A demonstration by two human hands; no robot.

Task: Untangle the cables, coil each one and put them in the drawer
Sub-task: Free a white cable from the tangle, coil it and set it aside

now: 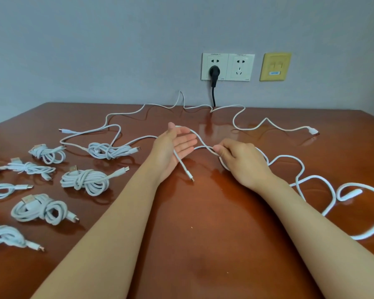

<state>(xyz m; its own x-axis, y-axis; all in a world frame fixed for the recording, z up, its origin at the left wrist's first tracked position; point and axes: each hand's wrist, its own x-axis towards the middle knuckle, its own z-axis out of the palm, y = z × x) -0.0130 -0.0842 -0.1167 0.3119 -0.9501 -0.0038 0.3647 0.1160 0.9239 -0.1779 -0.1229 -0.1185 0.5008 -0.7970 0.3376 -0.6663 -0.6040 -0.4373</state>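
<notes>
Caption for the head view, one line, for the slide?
Right hand pinches a white cable draped across the open left hand above the table; coiled cables lie left.

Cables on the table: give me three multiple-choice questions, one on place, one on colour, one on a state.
1. Where do the coiled cables lie on the table? A left part; B right part; C far edge.
2. What colour is the plug in the socket? A white; B black; C yellow.
3. How is the left hand? A open, cable across its palm; B a fist; C flat on the table.
Answers: 1 A, they all sit at the left. 2 B, it is black against the white socket. 3 A, its fingers are straight, while the right hand pinches the cable.
</notes>
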